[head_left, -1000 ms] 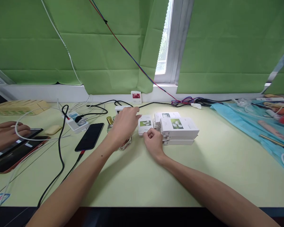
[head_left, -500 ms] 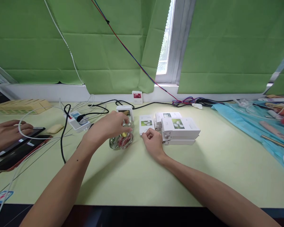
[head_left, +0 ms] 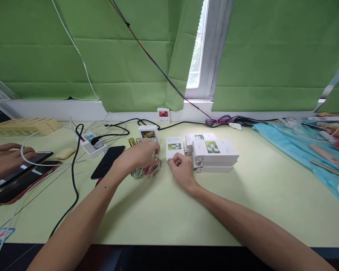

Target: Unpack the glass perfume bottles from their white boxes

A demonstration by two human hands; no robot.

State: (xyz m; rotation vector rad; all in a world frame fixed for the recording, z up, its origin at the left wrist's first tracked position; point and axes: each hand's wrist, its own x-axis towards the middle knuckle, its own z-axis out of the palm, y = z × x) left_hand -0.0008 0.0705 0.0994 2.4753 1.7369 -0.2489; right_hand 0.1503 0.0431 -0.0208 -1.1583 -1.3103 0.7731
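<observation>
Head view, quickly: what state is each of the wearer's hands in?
Left hand: curled over the glass bottles; grip cannot be told.
Right hand: curled closed by a white box.

I look from far away over the surface [head_left: 166,214]. Near its middle stand the glass bottles [head_left: 137,173]. Just behind them is a picture carton [head_left: 148,130], and farther back, before the wall, stands a small box [head_left: 163,116]. To the right of the bottles lies a flat carton [head_left: 174,144]; just beside it, also on the right, I have the carton stack [head_left: 214,148]. Left of the bottles lies a smartphone [head_left: 109,161], with the power strip [head_left: 94,149] behind and leftward. At my far right, a stick [head_left: 323,167] lies on the plastic sheet [head_left: 271,141].
</observation>
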